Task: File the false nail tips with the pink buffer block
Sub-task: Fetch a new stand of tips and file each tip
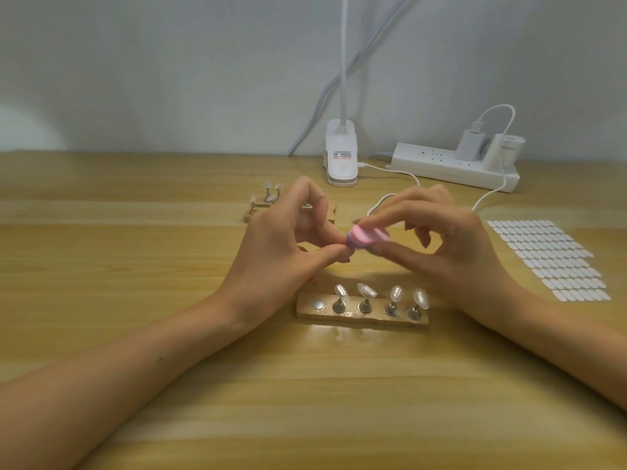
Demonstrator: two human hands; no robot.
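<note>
My right hand (441, 245) pinches the pink buffer block (470, 237) between thumb and fingers, held above the table. My left hand (288, 245) pinches something small at the block's left end; it is hidden by my fingertips, so I cannot tell if it is a nail tip. Below my hands lies a wooden holder (361, 313) with several clear false nail tips (366, 290) standing on metal pegs; its leftmost spot shows only a bare metal disc (318, 304). A second wooden holder (261, 205) with more tips sits behind my left hand.
A white clip lamp base (341, 157) stands at the table's back. A white power strip (454, 166) with plugged chargers lies to its right, its cable (383, 200) trailing toward my hands. A sheet of white adhesive tabs (549, 259) lies at the right.
</note>
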